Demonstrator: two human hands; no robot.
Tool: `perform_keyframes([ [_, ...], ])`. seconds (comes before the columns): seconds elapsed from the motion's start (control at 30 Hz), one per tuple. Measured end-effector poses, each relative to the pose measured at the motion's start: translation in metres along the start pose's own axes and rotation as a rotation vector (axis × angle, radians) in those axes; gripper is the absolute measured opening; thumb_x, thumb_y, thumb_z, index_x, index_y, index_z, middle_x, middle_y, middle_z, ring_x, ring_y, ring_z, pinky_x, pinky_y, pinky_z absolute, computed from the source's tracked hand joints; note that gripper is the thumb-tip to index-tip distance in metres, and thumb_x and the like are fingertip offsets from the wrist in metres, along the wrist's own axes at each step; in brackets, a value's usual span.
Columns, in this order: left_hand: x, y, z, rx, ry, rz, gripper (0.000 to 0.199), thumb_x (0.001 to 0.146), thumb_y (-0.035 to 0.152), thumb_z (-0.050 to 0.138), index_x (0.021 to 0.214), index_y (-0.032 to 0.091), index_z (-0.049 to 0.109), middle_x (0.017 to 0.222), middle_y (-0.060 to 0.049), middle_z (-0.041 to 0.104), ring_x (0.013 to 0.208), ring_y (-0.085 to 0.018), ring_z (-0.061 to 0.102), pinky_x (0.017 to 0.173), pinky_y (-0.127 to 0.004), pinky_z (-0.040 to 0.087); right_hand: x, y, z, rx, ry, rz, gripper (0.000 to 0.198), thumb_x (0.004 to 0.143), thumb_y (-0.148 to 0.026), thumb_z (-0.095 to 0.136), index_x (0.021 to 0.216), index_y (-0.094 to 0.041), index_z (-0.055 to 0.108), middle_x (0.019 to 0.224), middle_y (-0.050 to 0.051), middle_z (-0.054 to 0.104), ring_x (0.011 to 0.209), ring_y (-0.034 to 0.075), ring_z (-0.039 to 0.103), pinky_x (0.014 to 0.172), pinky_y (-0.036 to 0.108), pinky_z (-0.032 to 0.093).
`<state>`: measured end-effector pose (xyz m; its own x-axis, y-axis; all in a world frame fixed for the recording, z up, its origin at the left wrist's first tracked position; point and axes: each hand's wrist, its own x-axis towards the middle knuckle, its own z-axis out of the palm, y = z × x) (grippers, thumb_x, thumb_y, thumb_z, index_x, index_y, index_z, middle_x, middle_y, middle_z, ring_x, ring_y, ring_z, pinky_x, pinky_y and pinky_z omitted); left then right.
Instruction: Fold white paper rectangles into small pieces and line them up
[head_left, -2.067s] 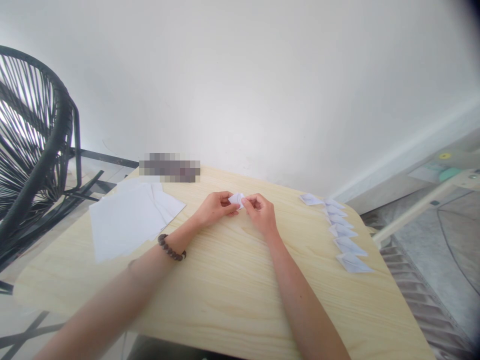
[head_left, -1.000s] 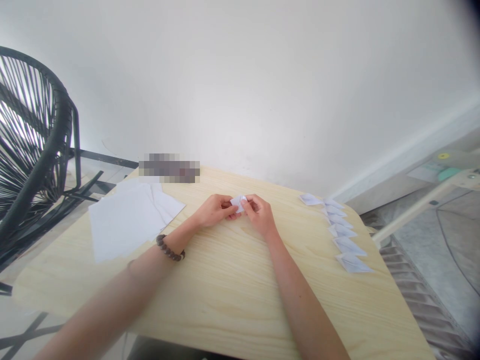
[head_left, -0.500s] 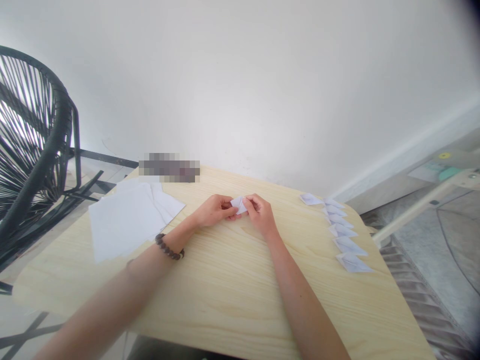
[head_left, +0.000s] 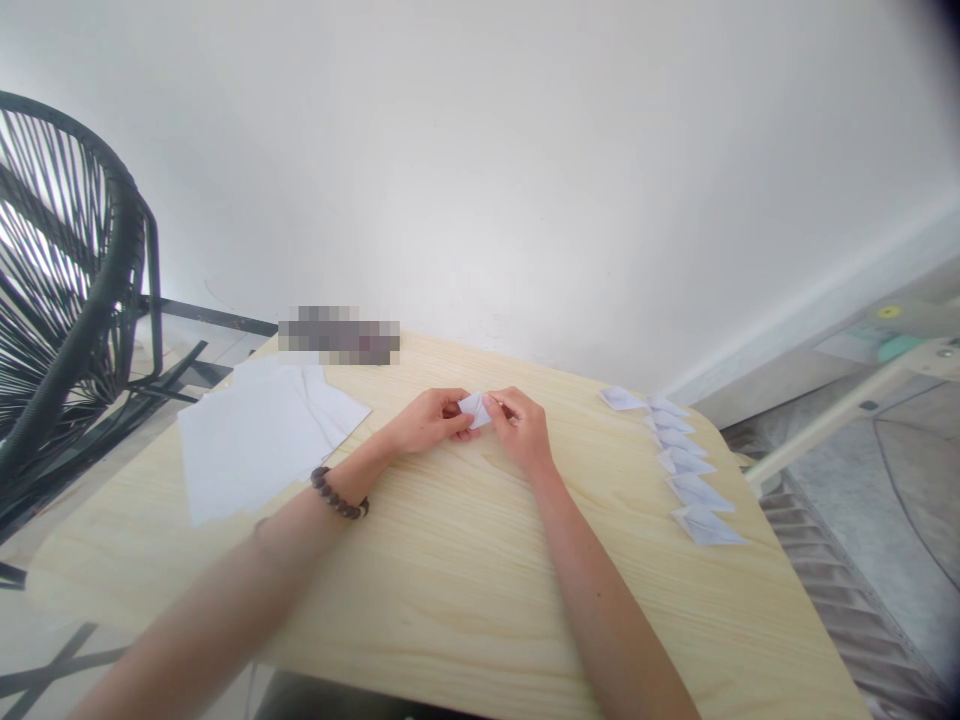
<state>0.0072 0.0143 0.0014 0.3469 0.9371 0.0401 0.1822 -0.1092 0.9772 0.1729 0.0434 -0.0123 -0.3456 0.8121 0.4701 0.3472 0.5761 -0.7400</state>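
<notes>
A small folded piece of white paper (head_left: 475, 407) is held just above the table, between my two hands. My left hand (head_left: 429, 422) pinches its left side between thumb and fingers. On its right edge my right hand (head_left: 519, 424) grips it, the thumb pressed on the near face. Some of the fingertips behind the paper are hidden. Several folded white paper pieces (head_left: 703, 523) with pointed ends lie in a column at the table's right side. To the left spreads a loose pile of flat white paper sheets (head_left: 240, 440).
The light wooden table (head_left: 420, 590) stands against a white wall (head_left: 510, 180). A blurred-out dark object (head_left: 337, 336) sits at its back left. A black corded chair (head_left: 112, 250) is at the left, and a pale metal bar (head_left: 832, 425) slants past the right edge.
The folded paper has shifted very slightly to the left between my fingers, with my right thumb moving along with it. My left hand and the rest stay as they were.
</notes>
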Motion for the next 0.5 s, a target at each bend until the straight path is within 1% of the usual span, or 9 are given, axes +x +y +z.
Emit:
perform_keyframes([
  [0.13, 0.0006, -0.0006, 0.0008, 0.007, 0.005, -0.014, 0.019, 0.075, 0.03, 0.051, 0.081, 0.013, 0.057, 0.073, -0.005, 0.064, 0.065, -0.014, 0.059, 0.061, -0.024, 0.046, 0.0, 0.0005, 0.0009, -0.004, 0.013, 0.016, 0.021, 0.082, -0.028, 0.043, 0.08, -0.018, 0.061, 0.076, 0.004, 0.059, 0.066, 0.012, 0.054, 0.057, 0.022, 0.043],
  [0.27, 0.0008, -0.001, 0.0027, 0.002, 0.039, -0.032, 0.026, 0.074, 0.038, 0.052, 0.079, 0.013, 0.057, 0.069, -0.004, 0.063, 0.062, -0.014, 0.059, 0.059, -0.023, 0.046, 0.0001, 0.0001, 0.0014, 0.015, 0.023, 0.043, 0.02, 0.081, -0.031, 0.045, 0.08, -0.017, 0.059, 0.075, 0.003, 0.059, 0.059, 0.01, 0.052, 0.054, 0.022, 0.042],
  [0.37, 0.0011, -0.0025, 0.0035, 0.022, 0.056, -0.051, 0.029, 0.073, 0.042, 0.053, 0.076, 0.013, 0.057, 0.065, -0.003, 0.063, 0.062, -0.014, 0.06, 0.056, -0.022, 0.046, 0.0001, -0.0023, 0.0004, 0.011, 0.016, 0.027, 0.018, 0.08, -0.031, 0.046, 0.078, -0.018, 0.059, 0.076, 0.003, 0.059, 0.057, 0.01, 0.052, 0.054, 0.022, 0.043],
  [0.5, 0.0013, -0.0046, 0.0036, 0.064, 0.067, -0.045, 0.03, 0.073, 0.041, 0.052, 0.075, 0.012, 0.058, 0.064, -0.003, 0.063, 0.061, -0.015, 0.06, 0.055, -0.022, 0.045, -0.0003, -0.0053, -0.0011, -0.021, 0.022, 0.002, 0.018, 0.08, -0.03, 0.048, 0.073, -0.018, 0.06, 0.073, 0.002, 0.059, 0.056, 0.009, 0.051, 0.055, 0.022, 0.043],
])
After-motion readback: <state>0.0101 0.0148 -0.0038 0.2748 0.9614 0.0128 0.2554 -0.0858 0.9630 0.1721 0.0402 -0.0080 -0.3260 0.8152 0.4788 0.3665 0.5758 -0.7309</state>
